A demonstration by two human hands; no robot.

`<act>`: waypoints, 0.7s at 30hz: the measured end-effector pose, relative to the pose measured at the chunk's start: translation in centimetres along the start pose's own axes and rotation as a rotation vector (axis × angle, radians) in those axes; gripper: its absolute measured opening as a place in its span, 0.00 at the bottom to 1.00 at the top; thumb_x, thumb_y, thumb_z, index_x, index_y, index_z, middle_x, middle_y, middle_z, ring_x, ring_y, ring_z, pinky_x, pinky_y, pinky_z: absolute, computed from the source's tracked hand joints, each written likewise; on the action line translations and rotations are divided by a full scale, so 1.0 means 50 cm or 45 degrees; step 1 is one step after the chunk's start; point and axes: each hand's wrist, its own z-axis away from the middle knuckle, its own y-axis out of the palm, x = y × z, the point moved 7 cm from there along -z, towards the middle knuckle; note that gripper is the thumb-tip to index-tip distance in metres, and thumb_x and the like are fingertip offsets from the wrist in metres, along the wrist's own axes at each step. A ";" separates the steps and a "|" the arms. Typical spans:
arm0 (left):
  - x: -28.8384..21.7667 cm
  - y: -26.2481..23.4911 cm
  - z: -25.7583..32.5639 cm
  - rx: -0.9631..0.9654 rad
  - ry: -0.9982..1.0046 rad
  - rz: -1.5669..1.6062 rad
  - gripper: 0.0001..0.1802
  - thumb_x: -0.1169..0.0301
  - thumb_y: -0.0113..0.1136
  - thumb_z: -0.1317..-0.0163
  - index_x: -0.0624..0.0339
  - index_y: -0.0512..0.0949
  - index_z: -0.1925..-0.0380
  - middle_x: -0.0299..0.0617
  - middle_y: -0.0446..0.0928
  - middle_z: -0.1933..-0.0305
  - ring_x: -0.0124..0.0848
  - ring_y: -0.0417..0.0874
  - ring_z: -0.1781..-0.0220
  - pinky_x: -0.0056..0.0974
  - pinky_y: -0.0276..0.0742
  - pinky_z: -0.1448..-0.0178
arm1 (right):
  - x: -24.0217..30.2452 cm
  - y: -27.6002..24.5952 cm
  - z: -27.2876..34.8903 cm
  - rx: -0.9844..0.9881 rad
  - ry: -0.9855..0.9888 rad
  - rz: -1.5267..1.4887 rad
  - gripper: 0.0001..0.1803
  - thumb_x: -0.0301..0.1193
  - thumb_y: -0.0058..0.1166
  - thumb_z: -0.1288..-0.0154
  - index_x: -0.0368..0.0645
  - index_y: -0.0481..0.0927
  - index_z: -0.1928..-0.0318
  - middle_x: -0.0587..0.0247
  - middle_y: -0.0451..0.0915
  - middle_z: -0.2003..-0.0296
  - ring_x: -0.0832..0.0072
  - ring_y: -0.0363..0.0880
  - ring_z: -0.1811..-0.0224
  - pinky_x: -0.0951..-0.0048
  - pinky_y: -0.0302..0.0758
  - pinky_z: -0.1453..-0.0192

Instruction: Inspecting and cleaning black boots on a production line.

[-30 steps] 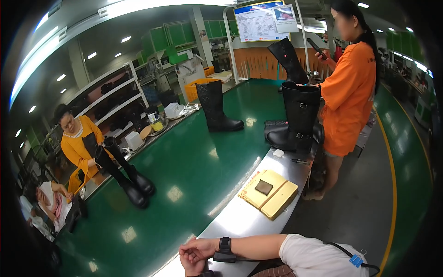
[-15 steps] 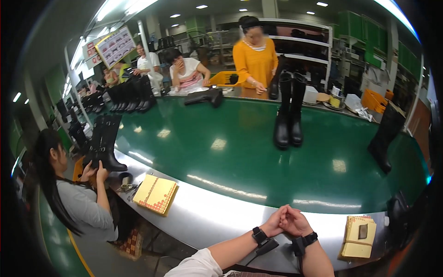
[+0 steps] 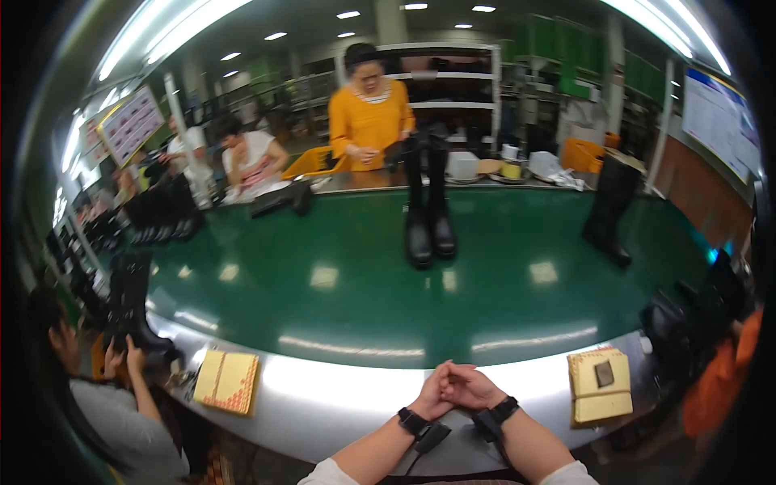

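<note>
My left hand (image 3: 432, 398) and my right hand (image 3: 475, 390) are clasped together over the metal edge of the work table, fingers folded against each other. Nothing shows between them, though the inner palms are hidden. Each wrist wears a black strap with a small dark device (image 3: 432, 437). Right of my hands lies a banded stack of yellow cards (image 3: 588, 396) with a small dark square piece (image 3: 604, 373) on top. Straight ahead, beyond my reach, a pair of tall black boots (image 3: 428, 218) stands upright on the green conveyor belt (image 3: 347, 291).
Another yellow stack (image 3: 226, 380) lies to the left, near a person holding a black boot (image 3: 133, 303). A single tall boot (image 3: 612, 210) stands at the far right. More dark boots (image 3: 687, 315) and an orange-clothed person (image 3: 723, 376) are at the right edge. A person in yellow (image 3: 372, 117) stands across the belt.
My view has turned rightward, so the scene appears shifted left and the orange-clothed person at the right edge has come into sight. My hands stay clasped.
</note>
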 end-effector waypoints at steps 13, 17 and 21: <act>-0.014 -0.023 0.016 -0.047 -0.024 -0.032 0.31 0.53 0.36 0.26 0.71 0.69 0.41 0.49 0.79 0.48 0.36 0.79 0.44 0.44 0.71 0.34 | -0.014 0.028 -0.016 0.148 0.072 -0.097 0.17 0.38 0.38 0.22 0.38 0.77 0.58 0.64 0.80 0.67 0.75 0.80 0.66 0.74 0.79 0.55; 0.004 0.009 0.006 0.375 -0.089 0.075 0.30 0.50 0.42 0.27 0.65 0.72 0.42 0.43 0.80 0.53 0.29 0.79 0.47 0.40 0.73 0.38 | -0.015 -0.021 -0.008 0.008 0.007 -0.013 0.17 0.38 0.41 0.23 0.39 0.78 0.60 0.61 0.81 0.66 0.71 0.79 0.63 0.66 0.76 0.51; 0.039 0.028 -0.031 0.036 -0.070 0.124 0.16 0.53 0.47 0.27 0.49 0.77 0.65 0.27 0.76 0.74 0.15 0.65 0.84 0.18 0.58 0.81 | 0.028 -0.023 0.036 -0.093 -0.097 -0.042 0.19 0.39 0.37 0.22 0.37 0.76 0.61 0.58 0.79 0.71 0.68 0.79 0.72 0.66 0.79 0.61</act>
